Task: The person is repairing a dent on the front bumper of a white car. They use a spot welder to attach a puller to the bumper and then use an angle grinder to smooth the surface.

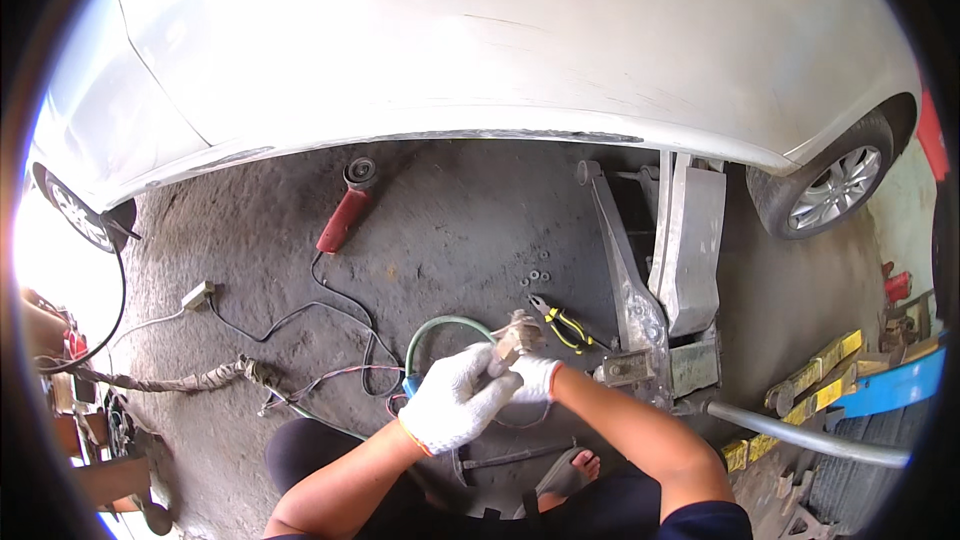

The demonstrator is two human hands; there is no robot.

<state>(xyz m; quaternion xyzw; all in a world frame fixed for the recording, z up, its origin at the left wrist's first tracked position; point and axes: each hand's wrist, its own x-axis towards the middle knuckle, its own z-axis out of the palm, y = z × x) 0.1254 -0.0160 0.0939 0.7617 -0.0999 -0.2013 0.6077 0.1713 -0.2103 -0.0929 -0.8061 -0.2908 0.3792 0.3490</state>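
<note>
"What has the person got there?"

"A stubby, brownish-grey metal piece [517, 337], held up in front of the body, above the concrete floor [470, 210]."

"Which hand has it?"

"The left hand [458, 402], in a white knit glove, has its fingers curled in against the lower end of the piece. The right hand [537, 380], gloved too, sits close behind; its fingers are mostly hidden, so I can't tell how they're set."

"And nearby?"

"A green hose [437, 325] arches just left of the piece. To the right, pliers [567, 328] with yellow-and-black handles lie on the floor, and a few small metal rings [535, 278] are scattered near their tips."

"Farther out?"

"A red angle grinder [347, 215] lies near the silver car [480, 60], head end toward it. A floor jack [690, 260] stands between the pliers and the car's wheel [835, 190], reaching the body's lower edge. Over on the left there's a small pale socket box [198, 295] on the floor."
</note>
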